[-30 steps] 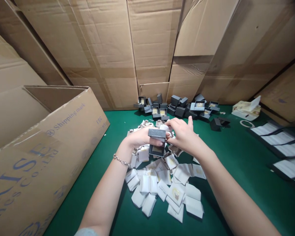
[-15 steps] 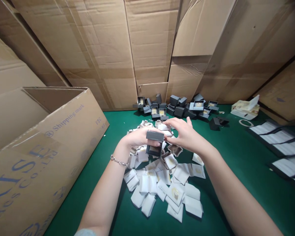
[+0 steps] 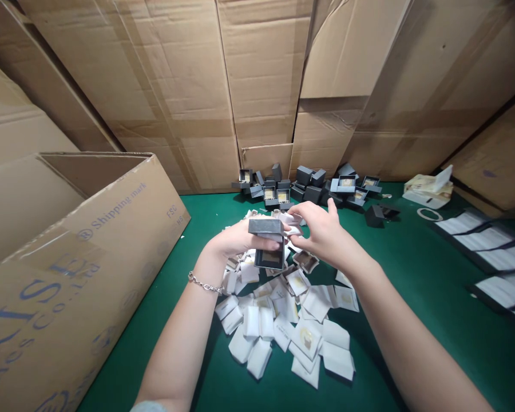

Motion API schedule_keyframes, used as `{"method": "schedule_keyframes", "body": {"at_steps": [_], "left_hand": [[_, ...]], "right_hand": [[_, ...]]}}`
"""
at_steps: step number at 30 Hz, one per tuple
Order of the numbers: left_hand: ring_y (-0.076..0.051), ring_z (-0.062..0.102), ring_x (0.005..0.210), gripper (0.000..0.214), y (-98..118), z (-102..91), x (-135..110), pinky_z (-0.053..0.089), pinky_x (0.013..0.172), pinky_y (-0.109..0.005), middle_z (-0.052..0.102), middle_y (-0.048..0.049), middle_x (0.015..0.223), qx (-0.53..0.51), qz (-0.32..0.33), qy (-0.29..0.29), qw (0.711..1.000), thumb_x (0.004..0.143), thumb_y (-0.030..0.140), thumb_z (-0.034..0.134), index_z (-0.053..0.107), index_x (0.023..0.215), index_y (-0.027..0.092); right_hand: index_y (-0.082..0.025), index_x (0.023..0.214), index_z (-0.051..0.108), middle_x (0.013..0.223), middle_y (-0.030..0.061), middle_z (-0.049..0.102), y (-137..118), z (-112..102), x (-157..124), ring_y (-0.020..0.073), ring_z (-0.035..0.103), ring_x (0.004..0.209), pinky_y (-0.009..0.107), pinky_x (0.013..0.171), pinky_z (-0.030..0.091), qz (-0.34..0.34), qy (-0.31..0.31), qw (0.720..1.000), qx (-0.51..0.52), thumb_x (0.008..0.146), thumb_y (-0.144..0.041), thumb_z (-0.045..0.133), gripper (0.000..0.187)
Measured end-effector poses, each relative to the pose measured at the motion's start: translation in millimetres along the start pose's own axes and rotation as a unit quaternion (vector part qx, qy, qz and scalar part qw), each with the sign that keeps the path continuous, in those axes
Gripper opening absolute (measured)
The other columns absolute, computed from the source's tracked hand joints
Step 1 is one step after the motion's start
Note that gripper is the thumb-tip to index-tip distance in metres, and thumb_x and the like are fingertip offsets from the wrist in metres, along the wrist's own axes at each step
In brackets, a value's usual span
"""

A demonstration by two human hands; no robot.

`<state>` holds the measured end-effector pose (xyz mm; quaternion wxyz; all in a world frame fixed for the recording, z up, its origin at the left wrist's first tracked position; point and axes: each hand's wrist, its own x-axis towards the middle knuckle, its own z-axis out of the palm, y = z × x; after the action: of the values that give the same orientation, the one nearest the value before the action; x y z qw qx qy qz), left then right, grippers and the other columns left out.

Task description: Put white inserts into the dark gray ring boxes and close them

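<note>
My left hand (image 3: 234,237) grips a small black jewelry box (image 3: 269,260) with its lid raised. The thumb lies across the opening between lid and base, and what sits inside is partly hidden. Close beside it, my right hand (image 3: 328,232) has thumb and fingers closed around a white folded pouch (image 3: 293,220). This pouch is right by the box's lid. Beneath both hands spreads a loose pile of white pouches (image 3: 261,320), some folded and some opened flat.
Several black jewelry boxes (image 3: 313,194), some with lids up, are heaped along the back. A large cardboard carton (image 3: 111,240) stands at left. On the right are a tissue pack (image 3: 429,191), a white ring (image 3: 429,214) and black trays with white inserts (image 3: 484,243).
The jewelry box has tilted, its lid moving slightly left and up. My right hand has shifted a little left, with its fingers still at the white pouch.
</note>
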<state>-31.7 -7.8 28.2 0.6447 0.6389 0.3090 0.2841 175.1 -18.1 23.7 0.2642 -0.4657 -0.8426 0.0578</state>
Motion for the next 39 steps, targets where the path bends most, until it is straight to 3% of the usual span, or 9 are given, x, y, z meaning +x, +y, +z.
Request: {"method": "schedule_keyframes", "body": {"at_steps": [8,13,20,28,33,39], "left_hand": [[-0.02,0.066,0.094,0.036,-1.3,0.1,-1.1,0.047,0.094,-0.038,0.073,-0.0044,0.095,-0.075,-0.003,0.022,0.997,0.059,0.02,0.082,0.073,0.094,0.02],[-0.019,0.066,0.091,0.037,0.5,0.1,0.2,0.047,0.093,-0.037,0.073,-0.0043,0.093,-0.032,-0.009,0.015,0.999,0.057,0.019,0.082,0.073,0.093,0.018],[-0.021,0.064,0.096,0.034,2.9,1.9,1.5,0.046,0.094,-0.037,0.072,-0.0057,0.1,0.04,0.007,-0.017,0.999,0.064,0.021,0.078,0.072,0.096,0.016],[-0.021,0.062,0.098,0.033,-1.2,2.2,3.2,0.045,0.094,-0.036,0.071,-0.0056,0.097,0.05,0.004,-0.001,0.999,0.063,0.021,0.077,0.072,0.095,0.015],[-0.02,0.06,0.099,0.036,-2.3,2.4,2.7,0.044,0.092,-0.033,0.07,-0.0047,0.101,0.034,-0.017,-0.002,0.999,0.064,0.022,0.076,0.07,0.099,0.017],[-0.016,0.058,0.084,0.026,1.1,1.4,2.3,0.044,0.079,-0.029,0.066,-0.0021,0.087,0.109,-0.007,-0.015,0.994,0.067,0.026,0.075,0.068,0.089,0.014]], "right_hand": [[-0.025,0.105,0.051,0.11,0.0061,0.063,-3.4,2.2,-0.6,0.0258,0.058,0.105,0.073,0.105,0.008,-0.001,0.022,1.0,-0.017,0.081,-0.026,0.051,0.024],[-0.025,0.106,0.054,0.116,0.0076,0.062,-3.8,3.7,-0.1,0.0274,0.056,0.11,0.073,0.105,0.009,-0.004,0.019,1.0,-0.022,0.083,-0.027,0.052,0.023],[-0.021,0.11,0.056,0.116,0.0088,0.064,-4.5,3.7,1.9,0.0259,0.059,0.109,0.068,0.107,0.021,-0.005,-0.006,0.999,-0.041,0.082,-0.024,0.056,0.028],[-0.016,0.131,0.046,0.125,0.015,0.061,-4.3,7.3,0.7,0.0286,0.058,0.116,0.068,0.108,0.019,-0.021,-0.03,0.997,-0.074,0.084,-0.021,0.056,0.048],[-0.018,0.12,0.053,0.122,0.0123,0.064,-5.8,6.2,0.5,0.0286,0.059,0.115,0.069,0.109,0.015,-0.027,-0.018,0.997,-0.073,0.084,-0.019,0.055,0.037],[-0.02,0.112,0.053,0.111,0.0071,0.067,-6.4,8.7,1.4,0.0228,0.063,0.103,0.063,0.109,0.026,-0.037,-0.035,0.999,-0.019,0.082,-0.012,0.053,0.031]]}}
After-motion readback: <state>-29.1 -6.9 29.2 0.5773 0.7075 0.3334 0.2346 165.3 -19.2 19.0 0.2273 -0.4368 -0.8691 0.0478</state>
